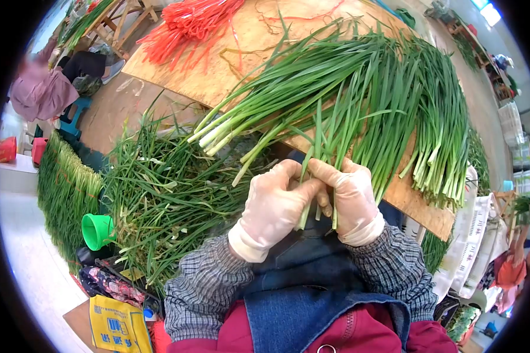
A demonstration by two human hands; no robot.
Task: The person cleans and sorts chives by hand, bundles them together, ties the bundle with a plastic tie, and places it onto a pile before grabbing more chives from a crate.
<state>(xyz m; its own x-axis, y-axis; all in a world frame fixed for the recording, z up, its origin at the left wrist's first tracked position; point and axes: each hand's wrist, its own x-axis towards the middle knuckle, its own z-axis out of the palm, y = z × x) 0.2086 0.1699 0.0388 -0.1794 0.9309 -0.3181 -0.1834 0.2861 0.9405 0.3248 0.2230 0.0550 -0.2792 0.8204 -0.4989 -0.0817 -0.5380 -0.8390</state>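
Both my hands wear thin whitish gloves and meet close together in front of my apron, at the table's near edge. Between the thumb and fingers of my left hand (271, 206) is the lower stem of a garlic chive. My right hand (350, 197) pinches a few garlic chives (319, 144) near their pale stem ends, which poke out below the fingers. Just beyond lies a large spread of garlic chives (388, 100), leaves pointing away and white ends toward me. Part of it fans out to the left, with stem ends overhanging the edge.
The wooden tabletop (436, 217) also carries a pile of red plastic strips (188, 26). At left are a heap of loose leaves (165, 200), a green cup (97, 230), bundled chives (68, 188) and a yellow bag (116, 323). A person (44, 88) sits at far left.
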